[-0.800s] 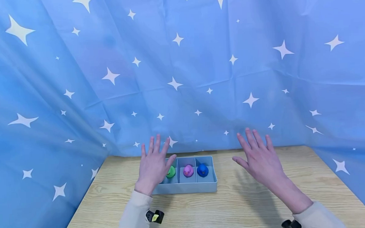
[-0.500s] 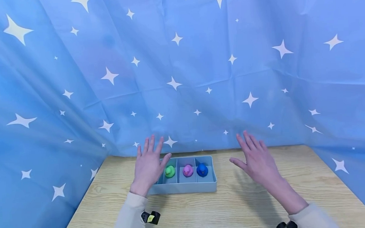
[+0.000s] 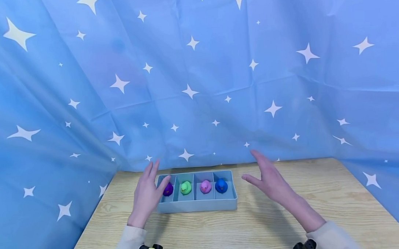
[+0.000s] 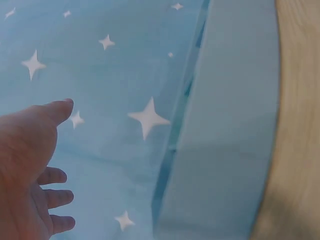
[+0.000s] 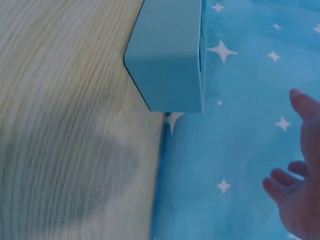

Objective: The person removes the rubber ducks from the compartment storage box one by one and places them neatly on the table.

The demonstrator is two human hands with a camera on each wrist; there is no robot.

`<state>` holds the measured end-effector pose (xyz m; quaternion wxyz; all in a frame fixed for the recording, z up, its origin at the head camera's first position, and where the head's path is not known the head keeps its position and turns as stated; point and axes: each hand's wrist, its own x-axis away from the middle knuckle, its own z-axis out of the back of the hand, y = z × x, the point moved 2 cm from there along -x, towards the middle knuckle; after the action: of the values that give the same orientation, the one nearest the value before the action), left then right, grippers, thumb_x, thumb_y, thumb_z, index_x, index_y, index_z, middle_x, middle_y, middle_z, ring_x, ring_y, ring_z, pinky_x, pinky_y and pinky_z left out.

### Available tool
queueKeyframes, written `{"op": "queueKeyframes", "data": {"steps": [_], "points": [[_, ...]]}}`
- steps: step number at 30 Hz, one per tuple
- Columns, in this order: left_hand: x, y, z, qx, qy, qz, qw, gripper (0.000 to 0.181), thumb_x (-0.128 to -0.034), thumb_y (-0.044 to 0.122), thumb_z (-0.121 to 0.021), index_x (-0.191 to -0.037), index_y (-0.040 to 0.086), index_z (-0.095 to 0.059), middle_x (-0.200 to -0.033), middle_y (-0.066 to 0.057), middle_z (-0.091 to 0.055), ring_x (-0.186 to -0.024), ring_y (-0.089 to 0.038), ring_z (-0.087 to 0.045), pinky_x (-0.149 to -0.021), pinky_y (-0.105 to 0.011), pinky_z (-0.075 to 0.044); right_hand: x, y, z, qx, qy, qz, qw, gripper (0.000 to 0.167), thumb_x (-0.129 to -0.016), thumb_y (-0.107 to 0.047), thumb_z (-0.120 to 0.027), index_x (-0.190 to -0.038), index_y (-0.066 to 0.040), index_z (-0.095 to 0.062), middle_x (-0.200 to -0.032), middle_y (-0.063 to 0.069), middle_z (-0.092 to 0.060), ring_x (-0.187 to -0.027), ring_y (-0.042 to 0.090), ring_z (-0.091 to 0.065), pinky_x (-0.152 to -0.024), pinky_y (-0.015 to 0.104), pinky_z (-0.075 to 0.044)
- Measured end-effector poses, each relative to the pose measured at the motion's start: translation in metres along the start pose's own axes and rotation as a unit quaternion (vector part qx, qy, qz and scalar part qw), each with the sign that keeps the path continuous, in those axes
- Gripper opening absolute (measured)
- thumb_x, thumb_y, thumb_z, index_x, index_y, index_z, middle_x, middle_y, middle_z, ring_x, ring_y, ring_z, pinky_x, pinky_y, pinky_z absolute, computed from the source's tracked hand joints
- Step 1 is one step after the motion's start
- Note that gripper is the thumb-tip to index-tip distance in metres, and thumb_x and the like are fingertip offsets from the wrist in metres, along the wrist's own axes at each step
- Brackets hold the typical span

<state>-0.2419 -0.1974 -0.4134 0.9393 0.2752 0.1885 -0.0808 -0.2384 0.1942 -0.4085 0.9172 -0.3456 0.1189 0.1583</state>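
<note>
A blue-grey tray point(image 3: 197, 206) with compartments holds a purple duck point(image 3: 168, 189), a green duck point(image 3: 185, 187), a pink duck point(image 3: 205, 186) and a blue duck point(image 3: 221, 185), one in each. My left hand point(image 3: 146, 195) hovers at the tray's left end, its thumb overlapping the purple duck in the head view, fingers extended and holding nothing. To the right of the tray, my right hand point(image 3: 270, 180) is raised above the table, fingers extended, also holding nothing. The wrist views show the tray's outer wall point(image 4: 225, 120) and its end corner point(image 5: 167, 82); the ducks are hidden there.
The tray stands near the back edge of a light wooden table point(image 3: 203, 234). A blue cloth with white stars point(image 3: 217, 65) hangs behind the table and along its sides. Both forearms have dark bands over pale sleeves.
My left hand has moved left and toward the front, uncovering the purple duck and the tray's left end. My right hand has shifted slightly left and turned more side-on. The ducks have stayed put.
</note>
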Motion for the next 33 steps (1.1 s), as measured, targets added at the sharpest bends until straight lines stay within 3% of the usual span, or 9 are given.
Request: {"op": "queueKeyframes", "data": {"steps": [7, 11, 15, 21, 24, 29, 33], "points": [[0.015, -0.025, -0.008, 0.041, -0.013, 0.036, 0.9984, 0.077, -0.1002, 0.039, -0.067, -0.161, 0.008, -0.033, -0.161, -0.028, -0.032, -0.140, -0.053, -0.038, -0.106, -0.070, -0.039, -0.002, -0.002, -0.019, -0.040, 0.000, 0.017, 0.9990, 0.086, -0.093, -0.028, -0.079, -0.157, 0.002, -0.032, -0.157, 0.026, -0.037, -0.134, 0.048, -0.047, -0.107, 0.064, -0.042], [0.021, -0.039, -0.017, 0.097, -0.021, 0.045, 0.9941, 0.078, -0.1008, 0.035, -0.068, -0.161, 0.006, -0.029, -0.163, -0.025, -0.030, -0.146, -0.048, -0.032, -0.115, -0.065, -0.032, -0.005, -0.001, -0.031, -0.055, 0.014, 0.035, 0.9978, 0.079, -0.090, -0.021, -0.082, -0.153, 0.003, -0.039, -0.151, 0.026, -0.045, -0.121, 0.046, -0.058, -0.099, 0.059, -0.051], [0.026, -0.053, -0.025, 0.168, -0.035, 0.067, 0.9828, 0.076, -0.1019, 0.033, -0.067, -0.161, 0.003, -0.029, -0.164, -0.022, -0.030, -0.150, -0.041, -0.027, -0.120, -0.057, -0.026, -0.008, -0.002, -0.043, -0.075, 0.014, 0.041, 0.9963, 0.075, -0.089, -0.016, -0.082, -0.150, 0.004, -0.042, -0.146, 0.026, -0.050, -0.118, 0.044, -0.060, -0.096, 0.056, -0.054], [0.031, -0.061, -0.035, 0.241, -0.055, 0.099, 0.9639, 0.075, -0.1027, 0.035, -0.065, -0.161, 0.005, -0.029, -0.164, -0.021, -0.029, -0.148, -0.044, -0.031, -0.117, -0.057, -0.033, -0.009, -0.003, -0.058, -0.103, -0.001, 0.019, 0.9945, 0.071, -0.091, -0.018, -0.080, -0.150, 0.002, -0.045, -0.144, 0.022, -0.052, -0.116, 0.043, -0.061, -0.093, 0.056, -0.056], [0.034, -0.063, -0.041, 0.250, -0.060, 0.108, 0.9604, 0.075, -0.1023, 0.035, -0.065, -0.161, 0.006, -0.030, -0.164, -0.023, -0.029, -0.147, -0.045, -0.030, -0.116, -0.057, -0.034, -0.009, -0.005, -0.065, -0.109, -0.010, 0.011, 0.9939, 0.069, -0.092, -0.018, -0.080, -0.150, 0.000, -0.046, -0.140, 0.020, -0.054, -0.110, 0.038, -0.062, -0.089, 0.055, -0.057], [0.038, -0.065, -0.050, 0.224, -0.076, 0.120, 0.9641, 0.073, -0.1025, 0.032, -0.066, -0.162, 0.009, -0.030, -0.163, -0.021, -0.031, -0.150, -0.042, -0.027, -0.119, -0.057, -0.028, -0.011, -0.008, -0.072, -0.109, -0.017, 0.010, 0.9938, 0.067, -0.091, -0.015, -0.080, -0.149, 0.000, -0.049, -0.135, 0.019, -0.057, -0.102, 0.033, -0.061, -0.083, 0.048, -0.058], [0.040, -0.066, -0.056, 0.209, -0.086, 0.115, 0.9673, 0.072, -0.1033, 0.032, -0.064, -0.162, 0.010, -0.029, -0.163, -0.021, -0.031, -0.150, -0.042, -0.027, -0.120, -0.058, -0.024, -0.013, -0.007, -0.078, -0.110, -0.019, 0.006, 0.9938, 0.066, -0.090, -0.012, -0.081, -0.147, 0.001, -0.050, -0.131, 0.022, -0.058, -0.100, 0.036, -0.062, -0.080, 0.039, -0.059]]}}
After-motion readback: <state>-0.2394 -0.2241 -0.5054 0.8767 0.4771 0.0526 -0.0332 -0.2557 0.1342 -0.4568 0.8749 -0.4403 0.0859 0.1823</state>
